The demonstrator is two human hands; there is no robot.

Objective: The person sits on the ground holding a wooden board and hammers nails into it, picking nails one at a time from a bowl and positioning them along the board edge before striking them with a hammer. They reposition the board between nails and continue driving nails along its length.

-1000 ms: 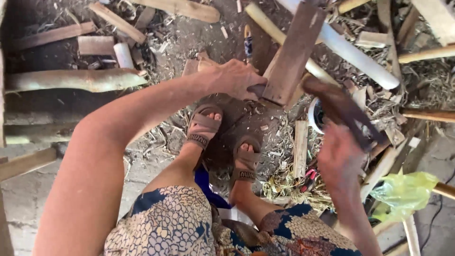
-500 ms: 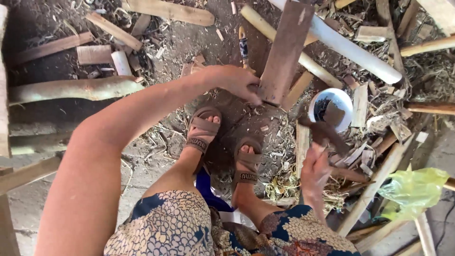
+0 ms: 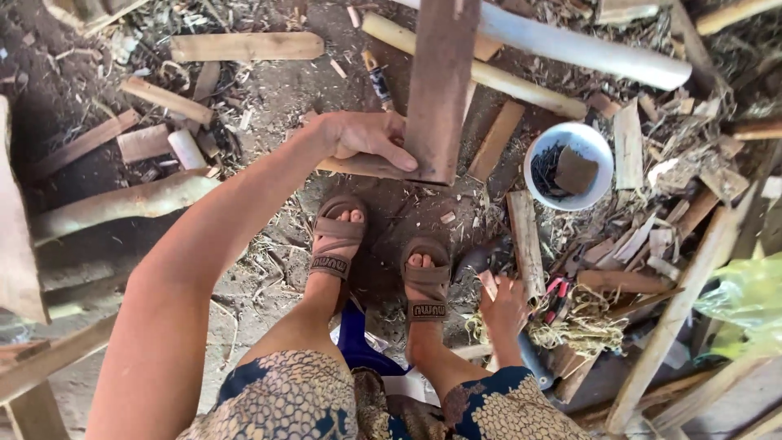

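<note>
Your left hand point(image 3: 366, 140) at upper centre grips the brown plank point(image 3: 440, 85), whose long axis runs up the frame, fingers clenched on its lower left edge, while your right hand point(image 3: 505, 305), lower right, rests among scraps, grip unclear.

Bowl point(image 3: 599, 191) right of plank point(image 3: 440, 90)

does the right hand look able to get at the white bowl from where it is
Probably yes. The right hand sits low by the right foot, and the white bowl lies ahead of it with its top open; only loose wood scraps lie between.
</note>
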